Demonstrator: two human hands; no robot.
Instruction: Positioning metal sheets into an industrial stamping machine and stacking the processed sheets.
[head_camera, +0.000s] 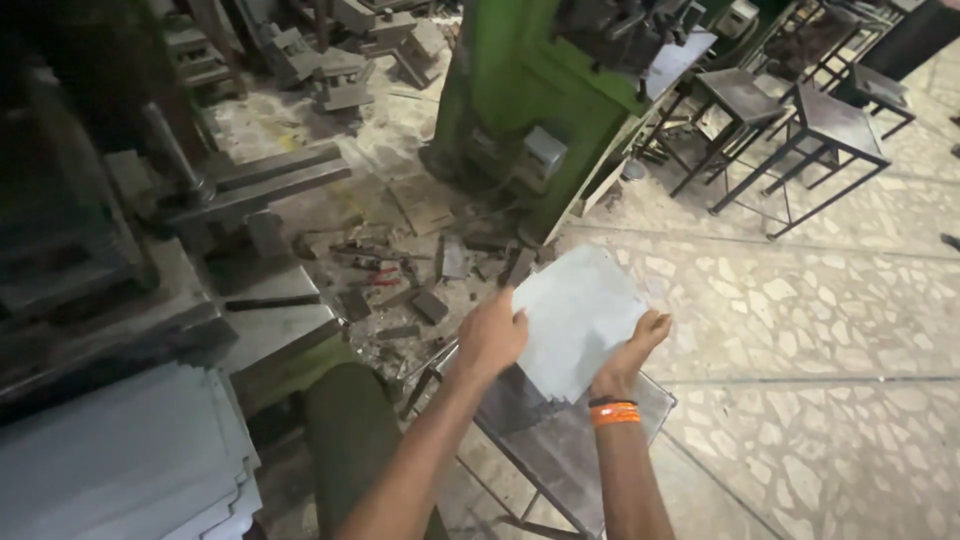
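Both my hands hold a flat pale grey metal sheet (578, 315) above a small metal stool (560, 450). My left hand (490, 335) grips the sheet's left edge. On the sheet's right edge sits my right hand (632, 352), with an orange band on its wrist. The sheet is tilted, its far corner pointing away from me.
A green press machine (530, 100) stands ahead. Metal scraps (400, 285) litter the floor at its base. A dark machine bed (150, 290) and a stack of grey sheets (130, 470) lie at the left. Several metal stools (800, 130) stand at the upper right on terrazzo floor.
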